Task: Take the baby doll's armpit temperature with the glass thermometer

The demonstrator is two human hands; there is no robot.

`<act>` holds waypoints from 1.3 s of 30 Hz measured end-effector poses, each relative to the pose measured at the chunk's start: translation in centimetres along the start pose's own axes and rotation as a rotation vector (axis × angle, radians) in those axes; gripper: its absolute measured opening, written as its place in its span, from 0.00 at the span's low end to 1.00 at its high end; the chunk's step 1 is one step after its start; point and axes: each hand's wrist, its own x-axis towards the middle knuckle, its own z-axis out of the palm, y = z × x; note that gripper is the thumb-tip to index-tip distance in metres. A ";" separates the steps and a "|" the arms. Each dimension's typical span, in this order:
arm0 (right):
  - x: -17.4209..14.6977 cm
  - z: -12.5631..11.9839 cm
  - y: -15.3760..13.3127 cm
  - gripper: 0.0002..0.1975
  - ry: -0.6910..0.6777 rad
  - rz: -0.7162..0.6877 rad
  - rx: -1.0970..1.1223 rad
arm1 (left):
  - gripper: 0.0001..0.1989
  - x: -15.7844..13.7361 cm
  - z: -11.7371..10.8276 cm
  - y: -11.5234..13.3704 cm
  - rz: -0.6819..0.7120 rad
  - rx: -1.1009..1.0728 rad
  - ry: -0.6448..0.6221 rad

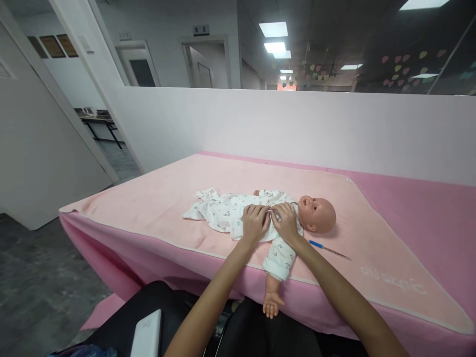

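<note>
Nearest, one white rectangular object (146,335) rests on one of two dark-clad thighs (245,329). Above the lap, one bare arm of the doll emerges from its sleeve and hangs over the table's near edge, palm up.

Two bare hands, left (256,221) and right (285,221), lie side by side on the chest of a single doll (317,214). Their fingers are curled on its white printed garment (228,212), with a thin pale strand between the fingertips; whether they pinch it cannot be told. The garment encloses the doll's trunk, its lower end lying flat; the doll is supine near the middle of the table, head to the right. One slender stick with a blue end (329,250) lies near the head.

The surface is one peach mat (148,198), white lettering at its right, over a pink cloth (420,213).

Beyond: a low white wall (282,129) topped by glass; at left, one door (48,129) beside an opening onto a table with dark legs (99,121) and three wall plaques (52,46). Two more doorways, lit ceiling panels (274,29) and heart shapes appear through or on the glass.
</note>
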 end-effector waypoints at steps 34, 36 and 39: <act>-0.2 0.3 0.2 0.09 0.008 0.049 0.029 | 0.09 -0.3 0.2 0.0 0.061 -0.072 0.139; -0.3 0.4 0.2 0.09 0.026 0.048 0.047 | 0.08 -0.4 0.3 0.0 0.068 -0.071 0.171; -0.4 0.5 0.2 0.08 0.052 0.038 0.065 | 0.07 -0.4 0.3 0.1 0.068 -0.077 0.187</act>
